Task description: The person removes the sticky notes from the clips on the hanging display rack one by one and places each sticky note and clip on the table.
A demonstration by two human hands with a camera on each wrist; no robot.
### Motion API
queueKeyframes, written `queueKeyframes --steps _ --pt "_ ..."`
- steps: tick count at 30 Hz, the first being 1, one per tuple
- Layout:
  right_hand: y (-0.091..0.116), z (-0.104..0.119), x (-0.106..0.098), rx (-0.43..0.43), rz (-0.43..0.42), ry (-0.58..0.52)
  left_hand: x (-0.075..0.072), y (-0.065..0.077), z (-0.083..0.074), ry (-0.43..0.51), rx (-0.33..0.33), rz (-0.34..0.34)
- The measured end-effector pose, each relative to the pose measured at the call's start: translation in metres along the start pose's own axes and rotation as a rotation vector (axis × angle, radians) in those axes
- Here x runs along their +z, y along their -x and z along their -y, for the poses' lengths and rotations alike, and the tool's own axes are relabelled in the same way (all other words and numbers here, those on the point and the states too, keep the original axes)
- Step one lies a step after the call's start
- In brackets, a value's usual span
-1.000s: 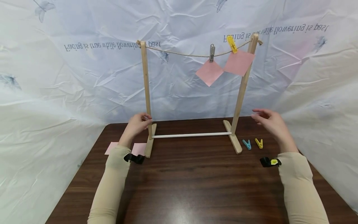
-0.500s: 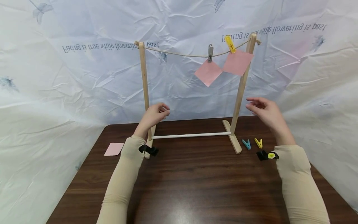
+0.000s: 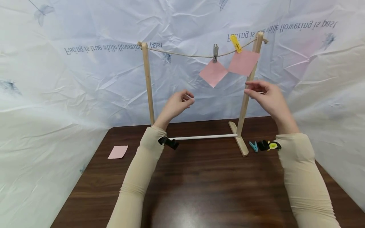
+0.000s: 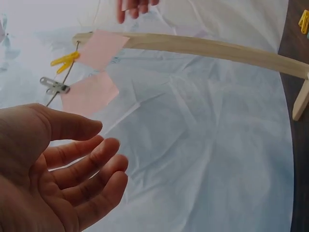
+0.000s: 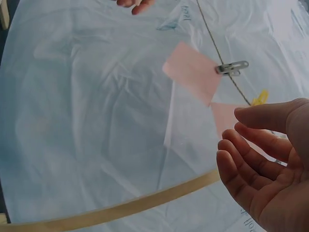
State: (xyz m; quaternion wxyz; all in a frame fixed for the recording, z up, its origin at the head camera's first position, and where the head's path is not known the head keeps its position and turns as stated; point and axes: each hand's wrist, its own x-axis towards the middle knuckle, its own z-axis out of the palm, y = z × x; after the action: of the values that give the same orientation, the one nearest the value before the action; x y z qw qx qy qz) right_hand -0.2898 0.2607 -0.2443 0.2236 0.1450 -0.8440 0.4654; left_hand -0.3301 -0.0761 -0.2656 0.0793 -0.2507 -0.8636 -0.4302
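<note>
My left hand (image 3: 179, 103) is in the air between the posts of a wooden frame, below and left of the hanging papers. Its fingers are loosely bent with nothing in them. My right hand (image 3: 265, 95), also bare of any object, is raised by the right post (image 3: 244, 106), just below the papers. A grey clothespin (image 3: 215, 53) fixes one pink paper square (image 3: 213, 74) to a sagging string (image 3: 185, 55). To its right, a yellow clothespin (image 3: 236, 43) holds a second pink square (image 3: 242, 65). In the left wrist view, thumb and fingers (image 4: 108, 188) are apart.
Another pink square (image 3: 118, 152) lies on the dark wooden table (image 3: 205, 177) at the left. A blue clothespin (image 3: 253, 146) lies near the frame's right foot (image 3: 241, 145); a yellow one beside it is mostly behind the right wrist strap. A white rod (image 3: 203, 137) joins the posts low down.
Both hands have risen toward the string, the left one also moving right, past the left post. The left sleeve now covers where a second pink square lay on the table.
</note>
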Motion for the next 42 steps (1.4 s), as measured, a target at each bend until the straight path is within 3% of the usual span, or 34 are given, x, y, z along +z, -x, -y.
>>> queueKeyframes --steps 9,18,27,30,36,42 --pt "-0.018 0.027 0.000 -0.027 -0.016 -0.040 0.013 -0.024 -0.011 0.075 -0.015 -0.092" --pt "-0.040 0.052 0.011 -0.054 -0.025 -0.112 0.032 -0.036 -0.011 0.304 -0.070 -0.162" --pt "-0.066 0.078 0.027 -0.012 0.041 -0.050 0.042 -0.046 -0.015 0.474 -0.098 -0.176" --pt "-0.076 0.087 0.028 0.014 0.087 -0.001 0.045 -0.053 -0.017 0.542 -0.073 -0.202" --pt "-0.093 0.096 0.029 0.058 0.128 0.018 0.052 -0.062 -0.021 0.575 0.027 -0.255" --pt "-0.099 0.101 0.025 0.099 0.173 0.042 0.059 -0.066 -0.022 0.555 0.044 -0.227"
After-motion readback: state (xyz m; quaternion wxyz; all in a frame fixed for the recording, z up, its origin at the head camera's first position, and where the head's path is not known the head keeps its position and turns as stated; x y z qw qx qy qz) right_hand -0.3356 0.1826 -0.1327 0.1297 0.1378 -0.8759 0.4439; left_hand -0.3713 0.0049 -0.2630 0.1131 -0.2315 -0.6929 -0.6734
